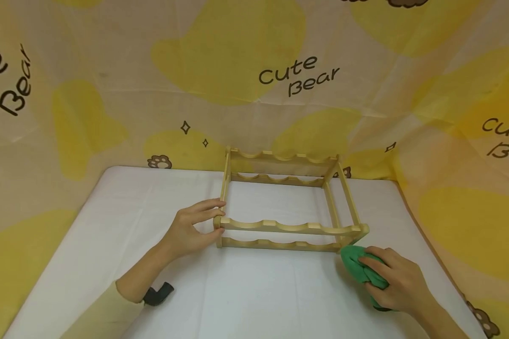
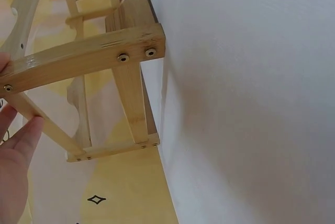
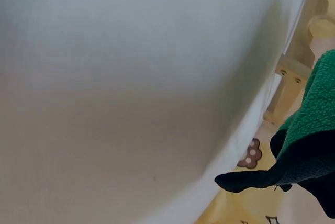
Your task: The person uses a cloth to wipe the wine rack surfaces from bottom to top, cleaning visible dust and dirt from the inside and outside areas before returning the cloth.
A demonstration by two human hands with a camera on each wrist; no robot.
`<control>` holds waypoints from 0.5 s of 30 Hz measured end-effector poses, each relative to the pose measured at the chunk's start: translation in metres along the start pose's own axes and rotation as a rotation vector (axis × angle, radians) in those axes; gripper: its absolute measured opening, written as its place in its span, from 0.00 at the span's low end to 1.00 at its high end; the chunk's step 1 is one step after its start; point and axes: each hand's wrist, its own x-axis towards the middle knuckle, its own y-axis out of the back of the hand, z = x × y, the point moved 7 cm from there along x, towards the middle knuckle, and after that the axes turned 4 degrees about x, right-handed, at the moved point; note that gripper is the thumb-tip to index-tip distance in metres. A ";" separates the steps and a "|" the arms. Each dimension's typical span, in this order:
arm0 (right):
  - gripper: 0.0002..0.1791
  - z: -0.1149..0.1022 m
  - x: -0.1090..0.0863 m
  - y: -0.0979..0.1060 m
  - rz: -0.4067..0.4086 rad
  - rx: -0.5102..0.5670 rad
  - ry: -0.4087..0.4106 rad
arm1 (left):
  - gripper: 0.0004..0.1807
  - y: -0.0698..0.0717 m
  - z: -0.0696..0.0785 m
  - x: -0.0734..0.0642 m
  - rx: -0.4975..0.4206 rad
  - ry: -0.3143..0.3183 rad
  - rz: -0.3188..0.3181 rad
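At left, we see a left hand (image 1: 191, 230) gripping the near left corner of a scalloped wooden rack (image 1: 288, 229) on a white table (image 1: 254, 292), while at right a right hand (image 1: 403, 280) holds a bunched green cloth (image 1: 351, 264) by the rack's near right corner. To handle this well, we judge, the left grip should stay firm enough to stop the slender frame sliding or rocking, with fingertips clear of the cloth's path. The right hand, in our view, should keep the cloth thickly folded, follow the bars with even pressure and tuck in the loose dark flap (image 3: 243, 179), lest it catch on bolts (image 2: 151, 52) like those visible from the left wrist.

The left fingers are parted and bent about the corner: fingertips meet the side bar, the thumb lies lower against the front end, and the rack's corner sits between them. From there the rack stretches rightward, away from that hand. At its far end, the right fingers and thumb curl closely into the cloth, with no finger seen on wood. The cloth comes between those fingers and the rack's lower corner; whether it touches or hangs just beside it, we cannot tell.
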 end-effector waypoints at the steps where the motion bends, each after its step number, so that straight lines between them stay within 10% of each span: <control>1: 0.24 -0.001 -0.001 -0.003 -0.021 0.001 -0.002 | 0.22 0.000 0.000 0.000 0.002 0.000 -0.003; 15: 0.27 -0.002 -0.003 -0.037 -0.271 -0.043 -0.011 | 0.25 0.002 0.003 -0.007 0.033 0.017 0.015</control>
